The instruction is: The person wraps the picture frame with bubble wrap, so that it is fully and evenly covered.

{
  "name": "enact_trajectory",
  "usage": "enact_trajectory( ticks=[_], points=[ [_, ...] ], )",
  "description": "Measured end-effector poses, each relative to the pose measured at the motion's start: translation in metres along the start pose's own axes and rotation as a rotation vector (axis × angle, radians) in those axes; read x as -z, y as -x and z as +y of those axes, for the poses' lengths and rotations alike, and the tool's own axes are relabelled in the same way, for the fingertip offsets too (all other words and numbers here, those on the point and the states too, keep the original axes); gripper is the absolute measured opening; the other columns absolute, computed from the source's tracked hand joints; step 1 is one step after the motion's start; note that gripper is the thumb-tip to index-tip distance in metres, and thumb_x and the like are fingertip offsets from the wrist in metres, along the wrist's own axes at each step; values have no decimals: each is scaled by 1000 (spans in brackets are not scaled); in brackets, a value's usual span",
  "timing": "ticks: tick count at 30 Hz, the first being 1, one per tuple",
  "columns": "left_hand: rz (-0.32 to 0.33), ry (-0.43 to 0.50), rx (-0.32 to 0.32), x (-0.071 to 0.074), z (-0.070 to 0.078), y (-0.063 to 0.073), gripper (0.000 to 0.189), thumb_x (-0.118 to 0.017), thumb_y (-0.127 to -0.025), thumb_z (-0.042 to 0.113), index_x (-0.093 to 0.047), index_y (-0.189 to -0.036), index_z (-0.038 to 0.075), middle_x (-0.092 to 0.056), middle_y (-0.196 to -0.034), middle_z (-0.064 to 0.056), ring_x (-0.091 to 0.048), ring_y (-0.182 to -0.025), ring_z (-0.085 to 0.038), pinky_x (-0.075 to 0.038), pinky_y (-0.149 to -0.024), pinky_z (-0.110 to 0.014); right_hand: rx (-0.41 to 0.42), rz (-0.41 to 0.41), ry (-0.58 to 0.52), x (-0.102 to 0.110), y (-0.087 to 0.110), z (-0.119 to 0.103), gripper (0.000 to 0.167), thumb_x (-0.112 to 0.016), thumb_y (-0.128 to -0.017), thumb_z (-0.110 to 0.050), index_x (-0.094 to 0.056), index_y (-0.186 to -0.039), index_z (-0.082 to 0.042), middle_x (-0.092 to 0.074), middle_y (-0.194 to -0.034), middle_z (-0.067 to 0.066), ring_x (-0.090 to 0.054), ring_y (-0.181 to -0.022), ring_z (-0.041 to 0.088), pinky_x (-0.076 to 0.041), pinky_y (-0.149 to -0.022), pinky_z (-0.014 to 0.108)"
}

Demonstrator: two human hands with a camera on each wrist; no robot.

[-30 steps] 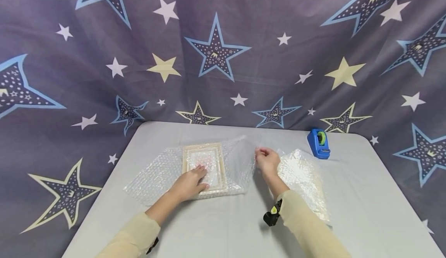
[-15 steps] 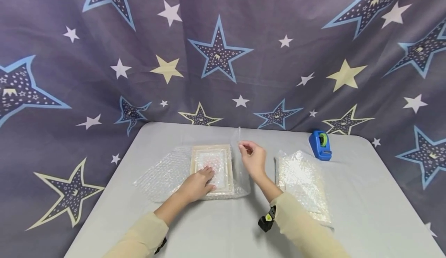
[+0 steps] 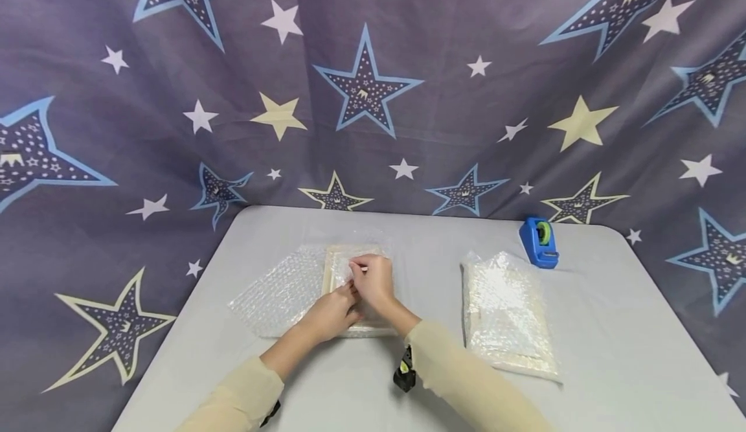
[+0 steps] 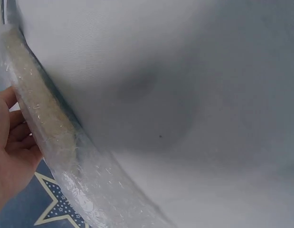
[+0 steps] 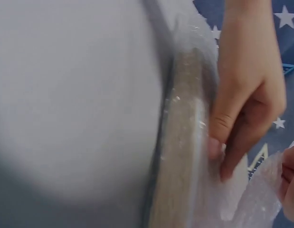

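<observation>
A light wooden picture frame [image 3: 330, 267] lies on a sheet of bubble wrap [image 3: 280, 293], which spreads out flat to its left. My left hand [image 3: 327, 315] rests on the frame's front with its fingers extended. My right hand [image 3: 375, 282] pinches the wrap's right-hand end over the frame, just above the left fingertips. Part of the frame is hidden behind both hands. In the right wrist view, my right hand [image 5: 291, 183] grips the clear wrap at the right edge. The frame's wrapped side [image 4: 42, 95] shows in the left wrist view, beside my left hand [image 4: 14, 147].
A second frame-like package in bubble wrap [image 3: 508, 318] lies to the right on the pale table [image 3: 431, 380]. Behind it stands a blue tape dispenser [image 3: 539, 244] with a green roll. A star-patterned cloth [image 3: 373, 147] hangs along the table's back edge.
My right hand has moved left, carrying the wrap's right end over the frame. The left hand stays on the frame, which shifted slightly right in the head view.
</observation>
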State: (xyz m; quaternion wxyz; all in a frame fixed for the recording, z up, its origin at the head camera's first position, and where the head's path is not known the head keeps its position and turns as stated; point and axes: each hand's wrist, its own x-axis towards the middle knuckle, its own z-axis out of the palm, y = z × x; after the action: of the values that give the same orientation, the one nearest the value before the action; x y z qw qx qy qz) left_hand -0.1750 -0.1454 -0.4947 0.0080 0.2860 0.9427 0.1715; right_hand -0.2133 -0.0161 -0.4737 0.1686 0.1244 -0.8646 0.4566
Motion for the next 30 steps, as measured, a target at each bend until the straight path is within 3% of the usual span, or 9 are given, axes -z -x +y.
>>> enact_trajectory(
  ticks=[5,8,11,15,17,20,24,26,30],
  points=[
    [49,-10,-17,-2,-1,0,22,-66,-88,18,-66,-102,1,-66,-106,-13,-67,-91,-25,-57,-75,-39,-61,-69,79,-13,-3,1,10,-68,-84,-4,-77,-84,-2,-76,-84,11,-74,-77,22,-61,-68,28],
    [66,-23,-26,-2,-2,1,17,-66,-87,18,-66,-94,2,-65,-100,-12,-66,-86,-25,-56,-72,-39,-63,-97,103,-16,-4,3,10,-68,-82,-4,-78,-81,-4,-76,-81,10,-74,-74,21,-61,-66,27],
    [81,-30,-36,-2,-3,1,18,-68,-86,20,-66,-88,3,-67,-100,-14,-66,-88,-27,-56,-75,-40,-46,-115,119,-17,-6,8,9,-69,-81,-4,-78,-80,-4,-76,-78,9,-73,-72,20,-60,-65,25],
    [115,-57,-27,-4,-3,3,22,-72,-84,26,-66,-83,4,-70,-104,-16,-66,-103,-32,-55,-92,-42,-46,-186,102,-16,-8,12,10,-68,-84,-6,-77,-82,-2,-76,-78,10,-72,-70,20,-59,-64,23],
    [150,-90,-14,-5,-2,4,25,-73,-82,30,-66,-82,6,-71,-100,-12,-67,-101,-30,-56,-90,-40,-70,-237,80,-13,-10,12,13,-66,-87,-8,-77,-85,-1,-76,-78,11,-72,-69,18,-57,-62,20],
    [225,-130,7,-6,0,6,33,-77,-77,35,-67,-89,6,-71,-97,-8,-67,-93,-25,-57,-80,-36,-113,-306,54,-10,-11,11,18,-61,-90,-10,-76,-89,0,-75,-75,11,-65,-59,12,-50,-52,14],
    [318,-166,3,-5,1,7,61,-81,-71,40,-63,-112,-2,-70,-109,-13,-66,-101,-26,-56,-89,-35,-178,-356,48,-8,-15,8,23,-57,-94,-13,-75,-87,0,-73,-71,11,-51,-51,5,-40,-44,11],
    [353,-195,-5,-4,2,7,74,-83,-68,40,-59,-120,-5,-68,-116,-16,-64,-109,-28,-53,-98,-36,-216,-370,43,-6,-16,8,25,-55,-95,-15,-75,-88,-1,-72,-73,11,-49,-53,6,-40,-47,14],
    [361,-215,-2,-3,4,7,81,-84,-66,41,-55,-124,-7,-66,-118,-19,-63,-112,-30,-50,-103,-38,-262,-370,16,-3,-17,11,24,-54,-95,-14,-75,-94,-3,-75,-88,12,-64,-71,15,-53,-64,22]
  ],
)
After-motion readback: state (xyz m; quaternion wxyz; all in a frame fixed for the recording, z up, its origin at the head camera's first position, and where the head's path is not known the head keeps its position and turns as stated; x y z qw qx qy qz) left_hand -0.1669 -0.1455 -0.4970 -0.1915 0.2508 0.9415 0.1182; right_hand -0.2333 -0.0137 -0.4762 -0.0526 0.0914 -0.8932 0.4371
